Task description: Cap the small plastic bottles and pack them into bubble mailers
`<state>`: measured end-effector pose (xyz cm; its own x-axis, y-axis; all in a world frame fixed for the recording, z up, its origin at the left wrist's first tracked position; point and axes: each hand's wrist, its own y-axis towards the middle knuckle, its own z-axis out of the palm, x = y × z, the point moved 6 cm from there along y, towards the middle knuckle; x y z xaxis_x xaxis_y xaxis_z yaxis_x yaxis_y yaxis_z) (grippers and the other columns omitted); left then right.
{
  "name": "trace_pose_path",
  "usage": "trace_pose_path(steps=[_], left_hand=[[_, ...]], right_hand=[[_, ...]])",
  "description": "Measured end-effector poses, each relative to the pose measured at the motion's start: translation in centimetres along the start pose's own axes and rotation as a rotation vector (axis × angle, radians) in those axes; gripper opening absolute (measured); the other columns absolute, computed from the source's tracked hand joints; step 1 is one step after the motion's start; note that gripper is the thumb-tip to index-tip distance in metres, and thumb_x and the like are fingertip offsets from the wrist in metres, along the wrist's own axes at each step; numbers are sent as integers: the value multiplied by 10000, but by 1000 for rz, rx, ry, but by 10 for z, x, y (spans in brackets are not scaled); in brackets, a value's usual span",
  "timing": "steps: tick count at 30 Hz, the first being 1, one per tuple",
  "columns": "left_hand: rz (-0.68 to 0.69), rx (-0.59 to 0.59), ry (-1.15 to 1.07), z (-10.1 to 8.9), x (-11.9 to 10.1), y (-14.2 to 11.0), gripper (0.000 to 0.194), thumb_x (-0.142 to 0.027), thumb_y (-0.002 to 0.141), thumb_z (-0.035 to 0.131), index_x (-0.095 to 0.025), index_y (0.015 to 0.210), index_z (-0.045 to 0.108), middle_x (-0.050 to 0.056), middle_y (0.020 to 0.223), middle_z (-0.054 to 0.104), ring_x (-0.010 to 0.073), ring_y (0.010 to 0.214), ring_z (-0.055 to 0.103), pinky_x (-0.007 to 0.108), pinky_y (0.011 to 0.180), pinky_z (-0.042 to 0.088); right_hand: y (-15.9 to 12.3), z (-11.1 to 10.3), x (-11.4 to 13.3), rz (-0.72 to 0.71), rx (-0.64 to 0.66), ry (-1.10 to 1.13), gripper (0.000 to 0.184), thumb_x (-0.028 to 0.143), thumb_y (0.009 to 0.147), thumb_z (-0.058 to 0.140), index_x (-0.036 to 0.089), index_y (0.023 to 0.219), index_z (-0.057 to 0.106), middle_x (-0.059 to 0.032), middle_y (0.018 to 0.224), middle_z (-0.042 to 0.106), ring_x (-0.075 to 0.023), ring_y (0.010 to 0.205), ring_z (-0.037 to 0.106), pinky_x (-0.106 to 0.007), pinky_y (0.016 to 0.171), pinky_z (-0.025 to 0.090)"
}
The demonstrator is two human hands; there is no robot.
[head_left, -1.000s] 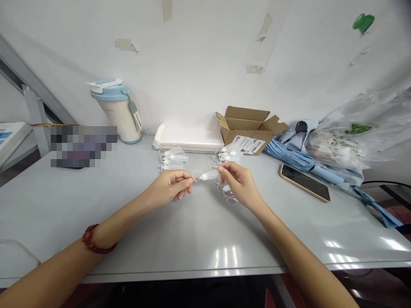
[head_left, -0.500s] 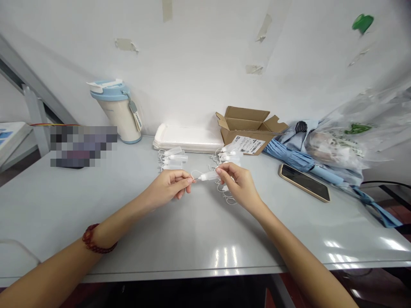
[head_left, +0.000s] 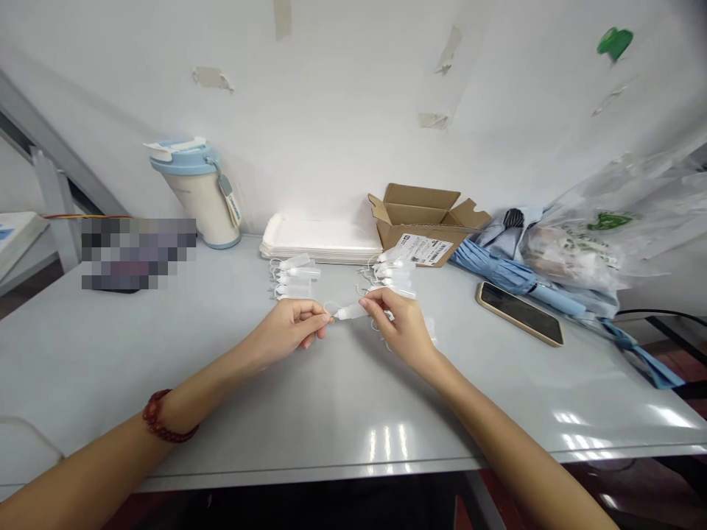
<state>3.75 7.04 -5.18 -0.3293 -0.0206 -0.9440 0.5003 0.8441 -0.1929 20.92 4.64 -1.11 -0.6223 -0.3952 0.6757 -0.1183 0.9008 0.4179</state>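
Observation:
My right hand (head_left: 398, 316) pinches a small translucent white squeeze bottle (head_left: 351, 312) by its body, with the nozzle turned left. The fingers of my left hand (head_left: 301, 324) are closed at the nozzle tip. A thin white strap loops from the bottle to these fingertips, which hide its end. Just beyond my left hand, several similar bottles (head_left: 297, 273) lie in a row. More bottles (head_left: 396, 269) with curled straps lie beyond and partly under my right hand.
Behind the bottles rest a stack of white trays (head_left: 325, 239) and an open cardboard box (head_left: 425, 234). A tumbler (head_left: 202, 199) stands at the left. To the right lie a phone (head_left: 520, 313), a folded blue umbrella (head_left: 491, 266) and a plastic bag (head_left: 579, 243). The table's front edge (head_left: 309, 477) is near me.
Both hands, with the bottle between them, have shifted slightly left and towards me. The whole view has moved a little left. Both grips look the same.

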Motion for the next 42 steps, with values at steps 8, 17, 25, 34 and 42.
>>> trace_pose_path(steps=[8,17,25,34,42], left_hand=[[-5,12,-24,1,-1,-1,266,-395,841,531,-158,738,594,-18,603,530,91,489,408,229,498,308],[-17,17,-43,1,-1,-2,270,-397,843,523,-162,730,589,-27,578,510,97,485,403,234,500,293],[-14,48,-181,2,-11,-3,284,-352,831,551,-150,631,548,-28,599,503,80,493,401,234,509,306],[-22,32,-319,7,-14,-5,296,-391,881,469,-142,892,630,-15,630,535,95,490,417,253,510,339],[-1,-3,-246,4,-14,-3,250,-381,847,513,-152,801,602,-16,642,546,91,489,428,241,487,317]], right_hand=[[-3,6,-3,22,-1,18,228,311,897,469,180,744,574,6,597,567,-106,528,471,-224,508,359],[-5,8,1,36,19,35,172,286,885,503,184,783,596,-8,659,617,-111,563,499,-228,525,381],[-4,3,6,-11,5,21,153,277,889,516,179,808,601,-11,685,632,-112,583,528,-223,536,390],[-2,-13,14,-105,-60,-50,156,282,907,491,196,840,602,-25,742,653,-117,599,539,-229,549,404],[-1,-11,12,-92,-44,-30,167,288,906,484,196,832,601,-30,752,661,-121,612,552,-238,572,420]])
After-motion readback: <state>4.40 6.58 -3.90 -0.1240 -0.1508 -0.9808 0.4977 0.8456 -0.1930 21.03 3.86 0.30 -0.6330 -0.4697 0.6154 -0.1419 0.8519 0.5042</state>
